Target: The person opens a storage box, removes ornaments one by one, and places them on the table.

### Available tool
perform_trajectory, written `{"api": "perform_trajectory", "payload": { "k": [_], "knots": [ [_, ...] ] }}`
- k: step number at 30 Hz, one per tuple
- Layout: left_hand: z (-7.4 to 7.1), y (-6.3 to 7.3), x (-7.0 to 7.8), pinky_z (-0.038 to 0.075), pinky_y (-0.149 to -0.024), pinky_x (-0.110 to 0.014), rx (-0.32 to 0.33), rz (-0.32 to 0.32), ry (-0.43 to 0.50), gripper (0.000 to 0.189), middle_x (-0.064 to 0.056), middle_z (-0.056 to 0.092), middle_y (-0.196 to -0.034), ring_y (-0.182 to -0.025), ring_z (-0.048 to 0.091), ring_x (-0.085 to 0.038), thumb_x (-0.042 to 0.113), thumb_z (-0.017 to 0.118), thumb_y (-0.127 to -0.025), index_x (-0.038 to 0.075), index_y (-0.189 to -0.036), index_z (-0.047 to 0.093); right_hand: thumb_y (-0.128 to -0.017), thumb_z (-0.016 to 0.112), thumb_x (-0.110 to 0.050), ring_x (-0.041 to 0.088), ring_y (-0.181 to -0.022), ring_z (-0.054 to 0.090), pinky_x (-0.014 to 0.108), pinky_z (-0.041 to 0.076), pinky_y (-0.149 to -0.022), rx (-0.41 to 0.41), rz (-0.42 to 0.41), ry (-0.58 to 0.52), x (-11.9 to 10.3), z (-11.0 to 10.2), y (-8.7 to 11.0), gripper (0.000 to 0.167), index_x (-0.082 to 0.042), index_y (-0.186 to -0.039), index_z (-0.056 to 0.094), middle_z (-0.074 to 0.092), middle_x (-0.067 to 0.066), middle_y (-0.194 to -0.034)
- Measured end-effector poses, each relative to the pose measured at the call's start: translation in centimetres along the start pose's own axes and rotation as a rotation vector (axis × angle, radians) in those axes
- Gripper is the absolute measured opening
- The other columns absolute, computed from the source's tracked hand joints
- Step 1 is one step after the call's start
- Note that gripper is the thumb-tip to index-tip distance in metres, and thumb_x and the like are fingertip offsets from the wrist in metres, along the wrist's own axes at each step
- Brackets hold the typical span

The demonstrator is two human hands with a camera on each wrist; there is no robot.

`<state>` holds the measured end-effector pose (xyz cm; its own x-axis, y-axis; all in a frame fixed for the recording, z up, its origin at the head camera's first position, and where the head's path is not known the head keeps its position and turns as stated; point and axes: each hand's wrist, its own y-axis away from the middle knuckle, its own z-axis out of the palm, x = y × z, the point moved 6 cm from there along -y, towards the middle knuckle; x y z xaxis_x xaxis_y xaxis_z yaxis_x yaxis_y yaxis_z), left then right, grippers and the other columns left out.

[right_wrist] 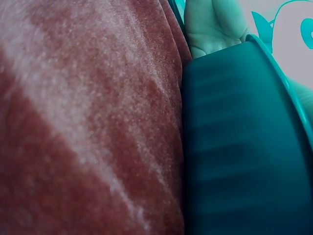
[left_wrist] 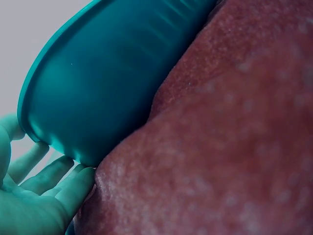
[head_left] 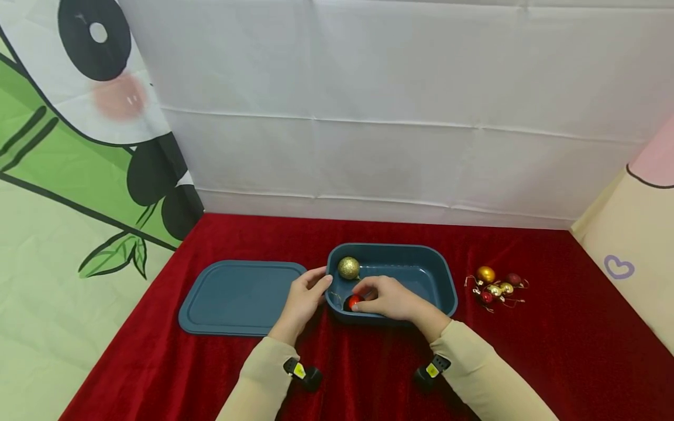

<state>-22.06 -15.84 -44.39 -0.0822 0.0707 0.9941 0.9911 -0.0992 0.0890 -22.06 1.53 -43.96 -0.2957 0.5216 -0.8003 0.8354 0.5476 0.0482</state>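
Note:
A deep blue rectangular container [head_left: 416, 280] stands in the middle of the red cloth. My left hand [head_left: 304, 301] touches its left end, with straight fingers [left_wrist: 51, 174] against the outer wall and the thumb near the rim in the left wrist view. Reaching into the container, my right hand [head_left: 387, 298] pinches a small red Christmas bauble [head_left: 355, 301] between thumb and fingertips, low near the front left corner. A gold glitter bauble [head_left: 348, 268] lies behind it in the back left corner. In the right wrist view the container wall [right_wrist: 234, 142] hides the right fingers.
A flat blue lid [head_left: 239, 295] lies left of the container, close to my left forearm. Several small gold and red baubles [head_left: 494, 289] with thin hanging strings are clustered to the right. Red velvet cloth [head_left: 553, 351] covers the table, and a white sheet [head_left: 395, 117] hangs behind.

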Motion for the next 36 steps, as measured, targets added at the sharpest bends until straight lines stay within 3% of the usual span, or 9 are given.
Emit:
{"api": "perform_trajectory", "payload": {
  "k": [5,16,30,36],
  "knots": [
    [-0.2,-0.8,-1.2,0.053,-0.087,-0.033,0.010,-0.006,0.002,0.041,-0.021,0.056,-0.129,-0.114,0.058,-0.031,0.020,0.057,-0.095,0.003,-0.133,0.052,-0.085,0.071,-0.029,0.012,-0.090,0.063,0.030,0.053,-0.080,0.005,-0.006,0.001,0.0,0.0,0.0,0.032,-0.011,-0.111,0.066,0.067,0.002,-0.107],
    [0.3,1.0,1.3,0.052,-0.090,-0.036,0.002,-0.008,-0.024,0.042,-0.025,0.055,-0.130,-0.116,0.055,-0.036,0.016,0.055,-0.096,-0.002,-0.133,0.050,-0.083,0.073,-0.026,0.013,-0.090,0.063,0.027,0.052,-0.079,-0.009,0.004,-0.001,-0.5,0.0,0.0,0.036,-0.006,-0.112,0.065,0.068,0.005,-0.106],
    [0.0,0.6,0.8,0.053,-0.084,-0.030,0.033,-0.011,-0.014,0.040,-0.021,0.058,-0.126,-0.110,0.059,-0.027,0.018,0.058,-0.094,0.002,-0.131,0.054,-0.080,0.074,-0.026,0.010,-0.083,0.058,0.024,0.049,-0.074,0.039,-0.023,0.081,-1.0,-0.4,0.2,0.035,-0.007,-0.109,0.065,0.065,0.004,-0.099],
    [0.1,0.7,1.1,0.053,-0.085,-0.032,0.022,-0.004,-0.021,0.041,-0.024,0.057,-0.126,-0.112,0.057,-0.033,0.016,0.056,-0.095,-0.001,-0.131,0.053,-0.078,0.074,-0.025,0.011,-0.082,0.059,0.026,0.050,-0.074,0.094,-0.021,0.086,-0.7,-0.6,0.4,0.036,-0.011,-0.109,0.065,0.063,0.003,-0.099]
  ]
}}
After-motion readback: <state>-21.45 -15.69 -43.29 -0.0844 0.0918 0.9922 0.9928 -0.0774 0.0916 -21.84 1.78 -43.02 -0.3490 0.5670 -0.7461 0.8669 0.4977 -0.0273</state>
